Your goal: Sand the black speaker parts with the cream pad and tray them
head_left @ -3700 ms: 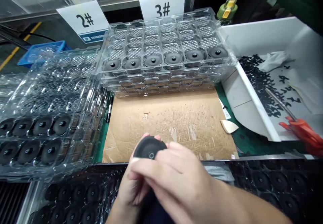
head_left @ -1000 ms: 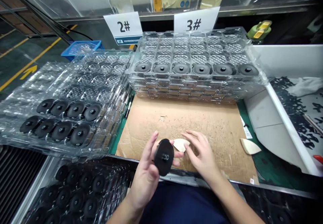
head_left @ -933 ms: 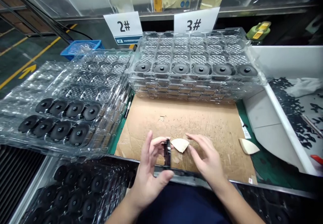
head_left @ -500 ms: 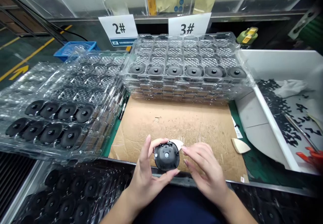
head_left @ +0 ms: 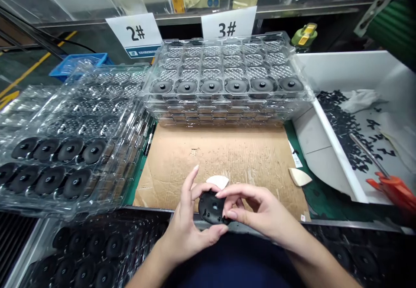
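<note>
A black rounded plastic part (head_left: 208,208) with a small light centre sits low in front of me, over the near edge of the cardboard. My left hand (head_left: 183,225) grips it from the left, index finger over the top and thumb below. Fingers of my right hand (head_left: 258,208) are closed at its right edge, covering that side. Whether they also pinch a smaller piece cannot be made out. Just beyond the part lies a white wedge-shaped piece (head_left: 217,180) on the cardboard mat (head_left: 214,149).
Stacked clear trays (head_left: 227,95) stand at the back with a row of black parts. More trays (head_left: 107,149) with similar parts are at left. On the right, a white bin (head_left: 338,149) holds small black pieces and an orange-handled tool (head_left: 393,188). Another wedge (head_left: 299,176) lies nearby.
My right hand has moved left onto the part's right edge. The part has been turned in my left hand. The whole view has shifted slightly.
</note>
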Motion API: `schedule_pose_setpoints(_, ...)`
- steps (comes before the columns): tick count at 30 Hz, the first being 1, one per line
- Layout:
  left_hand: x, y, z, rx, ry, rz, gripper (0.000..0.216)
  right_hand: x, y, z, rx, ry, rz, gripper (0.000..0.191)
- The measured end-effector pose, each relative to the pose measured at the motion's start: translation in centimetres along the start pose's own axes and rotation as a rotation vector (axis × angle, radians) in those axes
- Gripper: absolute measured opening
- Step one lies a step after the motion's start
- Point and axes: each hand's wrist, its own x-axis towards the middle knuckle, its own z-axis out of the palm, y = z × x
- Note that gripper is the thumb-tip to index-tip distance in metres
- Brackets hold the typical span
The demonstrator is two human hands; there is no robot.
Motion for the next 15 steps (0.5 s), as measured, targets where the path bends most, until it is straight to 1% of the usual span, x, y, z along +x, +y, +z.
schedule_pose_setpoints(4,-0.1,0.5,-0.2,-0.11,-0.119,-0.086,0.098,0.6,-0.4,-0.2,0.129,-0.124,0.054,0.023)
schedule_pose_setpoints(9,-0.1,1.1,-0.2,-0.22,-0.221,-0.164,0.102,0.4,-0.6,0.2,0.348,-0.201,0.101,0.018)
schedule_pose_setpoints(12,-0.1,1.1,-0.2,-0.221,-0.242,-0.168,0.104,0.0,-0.5,0.3,0.382,-0.19,0.119,0.015)
schedule_pose_setpoints(15,-0.2,0.9,-0.2,-0.205,-0.213,-0.131,0.102,-0.5,0.0,0.3,0.368,-0.116,0.121,0.014)
